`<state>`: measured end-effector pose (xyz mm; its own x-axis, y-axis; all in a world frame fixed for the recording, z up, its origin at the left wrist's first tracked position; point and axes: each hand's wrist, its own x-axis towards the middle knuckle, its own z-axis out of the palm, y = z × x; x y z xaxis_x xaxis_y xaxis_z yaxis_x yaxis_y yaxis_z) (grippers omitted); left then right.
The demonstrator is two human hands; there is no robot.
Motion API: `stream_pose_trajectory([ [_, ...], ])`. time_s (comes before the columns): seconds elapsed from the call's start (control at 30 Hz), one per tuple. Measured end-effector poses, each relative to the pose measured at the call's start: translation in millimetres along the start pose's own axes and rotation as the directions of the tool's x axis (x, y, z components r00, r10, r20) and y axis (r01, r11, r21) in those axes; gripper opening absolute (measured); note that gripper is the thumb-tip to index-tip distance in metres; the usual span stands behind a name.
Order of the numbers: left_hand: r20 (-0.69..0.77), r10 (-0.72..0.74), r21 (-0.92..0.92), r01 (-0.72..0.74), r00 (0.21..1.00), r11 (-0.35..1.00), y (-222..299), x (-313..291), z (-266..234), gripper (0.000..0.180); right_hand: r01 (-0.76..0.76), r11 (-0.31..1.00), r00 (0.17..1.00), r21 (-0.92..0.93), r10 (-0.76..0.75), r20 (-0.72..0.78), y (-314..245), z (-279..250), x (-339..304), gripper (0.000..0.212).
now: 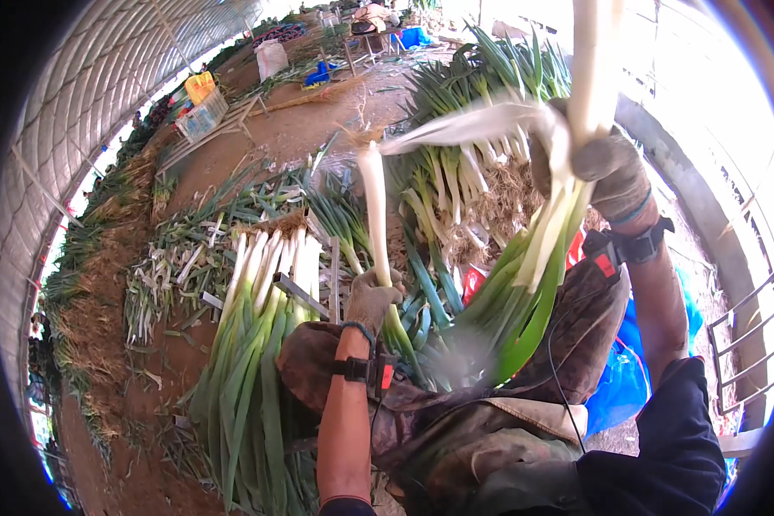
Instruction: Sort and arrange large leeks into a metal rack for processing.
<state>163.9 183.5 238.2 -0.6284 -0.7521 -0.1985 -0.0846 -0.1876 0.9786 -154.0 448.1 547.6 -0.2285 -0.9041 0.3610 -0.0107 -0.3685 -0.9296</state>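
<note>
Leek (375,198), roots up and nearly upright, stood just above the middle of the view, its green part running down toward 5 o'clock below the left hand (374,299), which was gloved and grasped its lower shaft. At 2 o'clock the right hand (615,176), also gloved, was clenched on a thick white shaft (595,60) that rose past the upper edge, with green leaves (529,292) hanging below the fist; whether it gripped one stalk or more, I could not tell. A pale, blurred strip (482,125) stretched from the right hand to beside the leek's root end; whether the two were joined was unclear. At 8 o'clock lay a row of leeks (254,370), white ends away from the person, beside a metal bracket (301,297). Scraps (172,284) covered the ground at 9 o'clock. Untrimmed leeks (456,176) with shaggy roots were heaped at 1 o'clock, a blue bag (619,383) sat at 4, and a crate (202,118) stood at 10.
</note>
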Motion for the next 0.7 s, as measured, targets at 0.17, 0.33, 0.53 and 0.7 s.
stream_pose_trajectory([
  [0.17, -0.158, 0.030, -0.150, -0.054, 0.987, 0.987, -3.8, 13.0, -62.7, 0.043, 0.102, 0.995, 0.990, -0.013, -0.103, -0.101, -18.8, 19.6, -1.5, 0.027],
  [0.33, -0.052, 0.155, -0.061, -0.158, 0.987, 0.986, 67.4, -16.1, -18.0, 0.042, 0.019, 0.975, 0.988, -0.223, -0.053, -0.145, 1.9, 32.6, 19.9, 0.036],
  [0.53, 0.058, 0.310, -0.221, -0.291, 0.949, 0.931, 171.4, -81.2, 3.3, 0.052, -0.017, 0.974, 0.997, -0.226, -0.001, -0.082, 31.9, 34.9, 46.9, 0.047],
  [0.7, 0.306, 0.391, -0.281, -0.310, 0.868, 0.908, 188.5, -88.1, 84.7, 0.058, -0.003, 0.985, 1.000, 0.170, 0.001, 0.015, 42.2, 55.5, 48.8, 0.058],
])
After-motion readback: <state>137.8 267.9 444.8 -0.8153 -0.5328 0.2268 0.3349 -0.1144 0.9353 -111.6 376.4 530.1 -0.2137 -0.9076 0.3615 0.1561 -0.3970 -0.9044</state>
